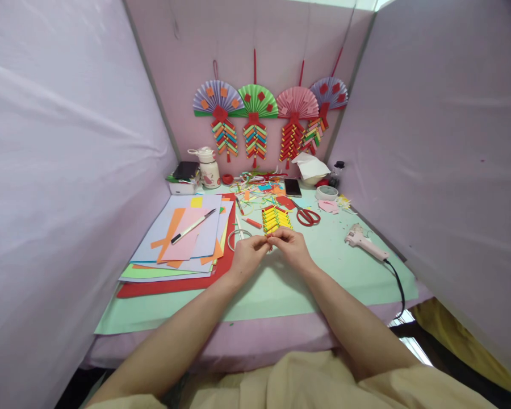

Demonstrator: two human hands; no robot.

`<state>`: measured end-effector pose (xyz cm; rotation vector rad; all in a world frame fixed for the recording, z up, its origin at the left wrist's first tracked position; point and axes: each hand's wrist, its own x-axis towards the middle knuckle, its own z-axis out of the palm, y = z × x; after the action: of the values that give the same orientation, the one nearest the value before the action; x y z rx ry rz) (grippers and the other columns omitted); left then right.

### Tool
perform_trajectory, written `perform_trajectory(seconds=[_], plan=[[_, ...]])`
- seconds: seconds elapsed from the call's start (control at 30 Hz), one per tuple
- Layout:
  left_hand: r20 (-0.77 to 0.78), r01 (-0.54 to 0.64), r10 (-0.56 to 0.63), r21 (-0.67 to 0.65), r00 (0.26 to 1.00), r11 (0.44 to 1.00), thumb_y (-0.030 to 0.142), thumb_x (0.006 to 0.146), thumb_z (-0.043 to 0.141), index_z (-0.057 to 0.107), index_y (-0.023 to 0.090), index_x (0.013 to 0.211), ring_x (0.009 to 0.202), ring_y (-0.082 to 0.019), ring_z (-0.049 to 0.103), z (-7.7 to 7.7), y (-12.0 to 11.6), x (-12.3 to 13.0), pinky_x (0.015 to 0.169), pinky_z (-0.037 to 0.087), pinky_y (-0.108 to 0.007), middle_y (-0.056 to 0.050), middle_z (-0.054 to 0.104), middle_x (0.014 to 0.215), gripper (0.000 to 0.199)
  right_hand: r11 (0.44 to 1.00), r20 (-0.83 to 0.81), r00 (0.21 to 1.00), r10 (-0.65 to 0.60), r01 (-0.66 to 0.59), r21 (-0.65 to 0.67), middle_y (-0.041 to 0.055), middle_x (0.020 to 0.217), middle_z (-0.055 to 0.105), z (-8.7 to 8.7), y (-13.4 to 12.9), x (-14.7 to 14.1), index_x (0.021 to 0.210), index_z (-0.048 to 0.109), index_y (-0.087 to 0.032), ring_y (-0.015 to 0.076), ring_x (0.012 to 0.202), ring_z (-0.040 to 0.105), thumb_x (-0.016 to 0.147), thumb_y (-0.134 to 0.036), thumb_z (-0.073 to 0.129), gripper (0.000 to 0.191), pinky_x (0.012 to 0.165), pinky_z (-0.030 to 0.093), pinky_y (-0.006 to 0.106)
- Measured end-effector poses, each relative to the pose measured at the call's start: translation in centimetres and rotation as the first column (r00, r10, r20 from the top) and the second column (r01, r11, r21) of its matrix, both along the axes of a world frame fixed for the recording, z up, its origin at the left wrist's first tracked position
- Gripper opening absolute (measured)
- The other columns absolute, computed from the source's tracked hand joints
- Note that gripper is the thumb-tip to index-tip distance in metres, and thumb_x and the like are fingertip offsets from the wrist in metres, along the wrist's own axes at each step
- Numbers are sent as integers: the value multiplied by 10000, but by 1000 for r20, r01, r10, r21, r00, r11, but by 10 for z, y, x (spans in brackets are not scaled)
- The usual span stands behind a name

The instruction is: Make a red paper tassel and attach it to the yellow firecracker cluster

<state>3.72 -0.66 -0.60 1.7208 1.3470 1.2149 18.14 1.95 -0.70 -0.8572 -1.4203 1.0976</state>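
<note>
Red shows in a small piece [271, 247] where the left hand [250, 254] and right hand [293, 250] meet, each grip closed, fingertips together on it; its shape is mostly hidden. Just beyond, flat on the green bench [332, 284], lies a strip of yellow rolls [276, 219], its near end at the fingers, probably so both hands reach it without lifting it. A ring [239, 240] crowds the left hand. The glue gun [368, 243] rests well off to the right, its cord [399, 284] trailing over the near edge, clear of the forearms. Stacked paper [187, 238] takes the left side, a pen on top [193, 226]. Scissors [307, 216] lie right of the strip; paper scraps [262, 190] clutter the space behind, beside a phone [293, 188]. Farthest, paper fans [258, 102] hang.
</note>
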Motion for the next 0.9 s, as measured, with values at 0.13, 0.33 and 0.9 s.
perform_trajectory(seconds=[0.13,0.33,0.9], plan=[[-18,4,-4,14,1000,1000,291,800,567,715,199,776,728,-174,642,-1,1,0,679,455,-251,-9,717,762,176,999,21,1000,-14,13,32,24,735,650,-4,1,1,642,659,-206,163,714,580,696,-284,686,99,689,451,294],[-18,5,-5,8,1000,1000,290,794,565,711,200,760,722,-175,634,-2,2,1,680,452,-255,-7,712,751,174,998,55,997,-48,46,44,22,724,648,-4,2,1,625,649,-211,161,699,567,692,-311,689,127,678,442,295],[15,-13,13,17,1000,1000,334,791,595,706,185,813,741,-181,641,0,4,-1,701,469,-265,-29,713,780,187,994,-23,1000,20,-22,-107,11,785,666,0,4,1,735,700,-203,156,752,580,641,-320,725,153,748,455,301]])
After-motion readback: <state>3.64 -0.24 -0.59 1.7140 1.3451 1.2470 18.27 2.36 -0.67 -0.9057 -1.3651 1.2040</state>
